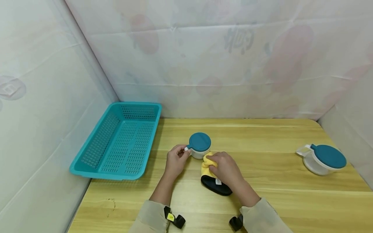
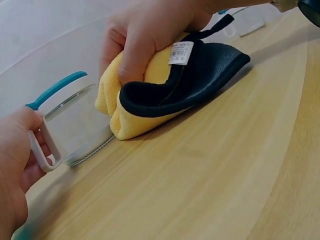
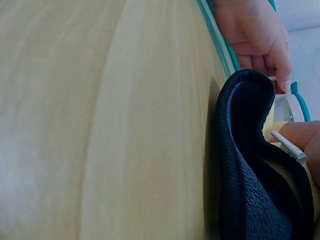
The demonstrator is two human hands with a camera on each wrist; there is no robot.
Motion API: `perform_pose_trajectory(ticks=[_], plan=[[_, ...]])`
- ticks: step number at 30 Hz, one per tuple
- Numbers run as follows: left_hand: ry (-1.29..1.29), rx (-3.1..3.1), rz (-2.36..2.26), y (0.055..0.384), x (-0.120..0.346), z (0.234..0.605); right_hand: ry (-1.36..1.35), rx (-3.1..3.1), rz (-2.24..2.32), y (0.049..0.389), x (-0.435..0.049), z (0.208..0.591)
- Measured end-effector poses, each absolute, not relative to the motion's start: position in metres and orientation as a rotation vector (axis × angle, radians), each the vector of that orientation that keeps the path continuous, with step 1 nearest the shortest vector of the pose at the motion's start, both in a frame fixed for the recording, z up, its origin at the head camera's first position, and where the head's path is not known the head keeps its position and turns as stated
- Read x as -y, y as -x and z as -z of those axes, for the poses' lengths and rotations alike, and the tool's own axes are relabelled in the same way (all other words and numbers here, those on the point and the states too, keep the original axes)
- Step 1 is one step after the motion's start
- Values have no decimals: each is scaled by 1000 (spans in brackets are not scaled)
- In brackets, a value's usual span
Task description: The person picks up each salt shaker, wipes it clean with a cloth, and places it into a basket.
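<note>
A small clear jar with a teal lid [image 1: 199, 142] and a white handle [image 2: 42, 150] stands on the wooden table. My left hand [image 1: 176, 161] pinches that handle from the left, thumb near the lid's tab. A folded cleaning cloth [image 2: 145, 112], yellow on one side and dark on the other, with a white label, is bunched in my right hand [image 1: 225, 168]. Its yellow end lies against or very close to the jar's right side; exact contact is unclear. In the right wrist view, the dark fold of the cloth [image 3: 250, 165] hides much of the jar.
To the left, a teal perforated basket [image 1: 134, 170] sits on the table [image 1: 271, 207]. A second teal-lidded jar [image 1: 317, 163] with a white handle stands at the far right. Patterned fabric [image 1: 204, 58] hangs behind the table and along its sides.
</note>
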State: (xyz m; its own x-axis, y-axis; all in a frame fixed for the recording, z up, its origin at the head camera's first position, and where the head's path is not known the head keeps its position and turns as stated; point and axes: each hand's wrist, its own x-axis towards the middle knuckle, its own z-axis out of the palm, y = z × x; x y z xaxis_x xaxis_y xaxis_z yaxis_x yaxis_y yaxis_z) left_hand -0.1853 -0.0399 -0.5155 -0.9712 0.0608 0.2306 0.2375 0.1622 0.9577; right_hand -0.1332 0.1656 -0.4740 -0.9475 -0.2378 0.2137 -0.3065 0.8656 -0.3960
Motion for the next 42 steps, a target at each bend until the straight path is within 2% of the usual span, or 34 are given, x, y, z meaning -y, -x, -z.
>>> perform_pose_trajectory(ticks=[16,25,32,42], plan=[[194,2245,2004,187,31,518,-414,2924,-687,136,-167,476],[90,2228,2057,177,25,486,-384,2898,-765,134,-167,481],[39,2222,2090,192,22,520,-412,2871,-745,130,-168,482],[207,2218,1990,193,23,529,-362,2820,-792,130,-185,474]])
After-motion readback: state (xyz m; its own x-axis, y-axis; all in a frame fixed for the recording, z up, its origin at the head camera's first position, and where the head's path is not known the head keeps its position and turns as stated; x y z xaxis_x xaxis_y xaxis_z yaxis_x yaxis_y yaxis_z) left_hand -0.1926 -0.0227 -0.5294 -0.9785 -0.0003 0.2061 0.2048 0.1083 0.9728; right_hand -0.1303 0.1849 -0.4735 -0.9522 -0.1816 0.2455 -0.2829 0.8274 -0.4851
